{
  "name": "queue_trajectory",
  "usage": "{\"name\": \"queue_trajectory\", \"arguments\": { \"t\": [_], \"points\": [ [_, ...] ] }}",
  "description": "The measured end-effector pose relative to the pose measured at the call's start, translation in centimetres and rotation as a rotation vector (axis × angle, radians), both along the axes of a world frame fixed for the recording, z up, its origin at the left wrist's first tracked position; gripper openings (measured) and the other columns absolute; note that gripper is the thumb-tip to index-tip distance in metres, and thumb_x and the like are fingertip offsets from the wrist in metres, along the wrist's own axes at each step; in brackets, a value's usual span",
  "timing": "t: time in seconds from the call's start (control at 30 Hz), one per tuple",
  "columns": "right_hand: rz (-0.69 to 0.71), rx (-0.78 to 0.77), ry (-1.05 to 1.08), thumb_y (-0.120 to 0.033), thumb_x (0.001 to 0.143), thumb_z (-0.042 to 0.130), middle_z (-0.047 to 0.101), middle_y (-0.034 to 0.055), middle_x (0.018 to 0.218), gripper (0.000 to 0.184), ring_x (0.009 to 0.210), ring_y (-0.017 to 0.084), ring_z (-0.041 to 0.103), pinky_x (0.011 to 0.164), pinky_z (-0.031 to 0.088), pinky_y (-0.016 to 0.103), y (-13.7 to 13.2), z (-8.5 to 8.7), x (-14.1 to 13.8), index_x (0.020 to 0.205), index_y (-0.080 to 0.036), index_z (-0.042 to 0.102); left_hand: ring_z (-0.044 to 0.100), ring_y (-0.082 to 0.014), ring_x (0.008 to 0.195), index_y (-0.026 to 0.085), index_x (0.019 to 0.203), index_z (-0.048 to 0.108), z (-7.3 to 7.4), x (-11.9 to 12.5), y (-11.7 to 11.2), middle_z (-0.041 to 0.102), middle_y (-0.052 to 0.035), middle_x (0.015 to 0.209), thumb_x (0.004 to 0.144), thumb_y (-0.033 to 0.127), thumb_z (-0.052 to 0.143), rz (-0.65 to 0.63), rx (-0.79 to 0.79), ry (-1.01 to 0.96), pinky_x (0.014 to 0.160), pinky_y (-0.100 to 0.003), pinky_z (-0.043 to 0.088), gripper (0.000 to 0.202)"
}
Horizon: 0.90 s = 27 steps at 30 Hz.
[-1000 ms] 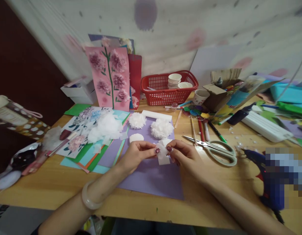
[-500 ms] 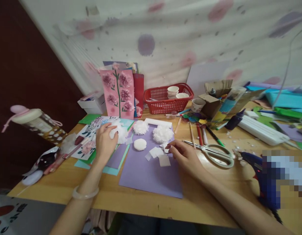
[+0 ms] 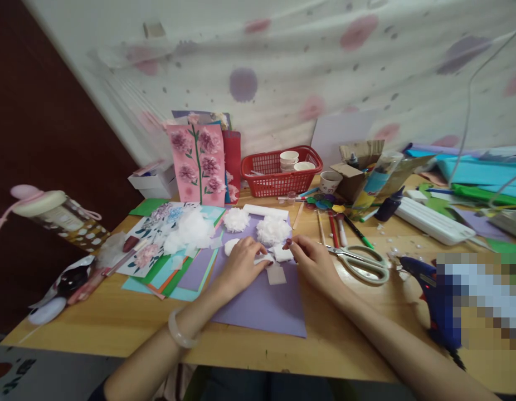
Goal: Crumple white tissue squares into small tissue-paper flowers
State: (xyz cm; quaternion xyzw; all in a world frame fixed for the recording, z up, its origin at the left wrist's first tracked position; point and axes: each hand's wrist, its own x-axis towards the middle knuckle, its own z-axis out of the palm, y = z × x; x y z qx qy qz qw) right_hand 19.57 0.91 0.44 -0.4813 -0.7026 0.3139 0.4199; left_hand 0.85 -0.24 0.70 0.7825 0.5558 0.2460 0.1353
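Note:
My left hand (image 3: 243, 266) is over the purple sheet (image 3: 262, 312), thumb and fingers closing on a thin white tissue paper square (image 3: 263, 258). Across from it, my right hand (image 3: 314, 260) has its thumb and forefinger pinched together beside a small stack of white squares (image 3: 282, 254); what is between those fingertips is too small to tell. Another white square (image 3: 277, 274) lies flat just below. Behind my hands are two ruffled white paper flowers (image 3: 273, 229), and a white round pad (image 3: 230, 247) is partly hidden by my left hand.
A heap of white tissue pieces (image 3: 191, 231) lies on coloured papers at left. Scissors (image 3: 362, 264) and a blue glue gun (image 3: 433, 295) are at right. Behind stand a red basket (image 3: 278, 182) with paper cups and a pink flower picture (image 3: 197, 167).
My left hand has moved right, from the tissue heap to the white squares on the purple sheet. My right hand stays by the squares. The view has shifted slightly.

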Motion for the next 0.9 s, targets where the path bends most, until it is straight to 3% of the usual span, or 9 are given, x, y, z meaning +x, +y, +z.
{"name": "queue_trajectory", "arguments": {
  "t": [0.1, 0.27, 0.5, 0.67, 0.73, 0.9],
  "points": [
    [-0.003, -0.007, -0.014, -0.029, 0.088, 0.044, 0.046, -0.0019, 0.058, 0.027, 0.057, 0.014, 0.043, 0.054, 0.032, 0.024, -0.1, 0.0, -0.1, 0.074, -0.015, 0.063, 0.059, -0.0229, 0.087, 0.018, 0.074, 0.067, 0.1, -0.1, 0.4, 0.061, -0.0054, 0.084, 0.076, 0.018, 0.066, -0.021, -0.022, -0.007, 0.078, -0.035, 0.046, 0.002],
    [0.012, -0.004, -0.030, -0.027, 0.087, 0.044, 0.049, -0.0013, 0.058, 0.026, 0.060, 0.015, 0.046, 0.054, 0.033, 0.024, -0.3, 0.5, -0.2, 0.070, -0.016, 0.061, 0.057, -0.0249, 0.096, 0.017, 0.084, 0.067, 0.1, 0.1, 0.4, 0.062, -0.0068, 0.091, 0.077, 0.024, 0.067, -0.015, -0.021, -0.007, 0.086, -0.039, 0.043, 0.010],
    [0.010, -0.016, -0.014, -0.027, 0.085, 0.044, 0.048, -0.0017, 0.056, 0.027, 0.056, 0.014, 0.047, 0.055, 0.033, 0.024, -0.5, 0.8, -0.5, 0.063, -0.017, 0.056, 0.059, -0.0229, 0.095, 0.018, 0.076, 0.069, 1.0, -0.4, 0.8, 0.065, -0.0065, 0.092, 0.078, 0.018, 0.065, 0.000, 0.046, -0.095, 0.090, -0.039, 0.042, 0.005],
    [0.050, -0.063, 0.005, -0.026, 0.087, 0.043, 0.050, -0.0021, 0.058, 0.024, 0.057, 0.014, 0.047, 0.055, 0.034, 0.024, -0.6, 0.6, -0.5, 0.070, -0.017, 0.058, 0.065, -0.0190, 0.080, 0.019, 0.080, 0.072, 0.7, -1.5, 1.6, 0.073, -0.0043, 0.083, 0.083, 0.024, 0.059, -0.062, -0.118, -0.263, 0.078, -0.032, 0.049, 0.015],
    [0.066, -0.098, 0.020, -0.027, 0.089, 0.043, 0.049, -0.0022, 0.059, 0.024, 0.057, 0.013, 0.046, 0.054, 0.033, 0.024, -0.6, 0.5, -0.6, 0.071, -0.017, 0.057, 0.066, -0.0189, 0.082, 0.019, 0.084, 0.074, 0.4, -1.7, 1.6, 0.074, -0.0048, 0.086, 0.083, 0.025, 0.058, -0.057, -0.147, -0.312, 0.077, -0.031, 0.049, 0.017],
    [0.172, -0.245, 0.147, -0.039, 0.090, 0.050, 0.041, -0.0059, 0.060, 0.024, 0.053, 0.012, 0.039, 0.048, 0.028, 0.023, -1.0, 0.2, -1.0, 0.101, -0.017, 0.052, 0.065, -0.0183, 0.088, 0.018, 0.076, 0.072, 0.4, -1.7, 0.8, 0.072, -0.0064, 0.088, 0.077, 0.026, 0.066, -0.047, -0.120, -0.550, 0.083, -0.030, 0.048, 0.010]
  ]
}}
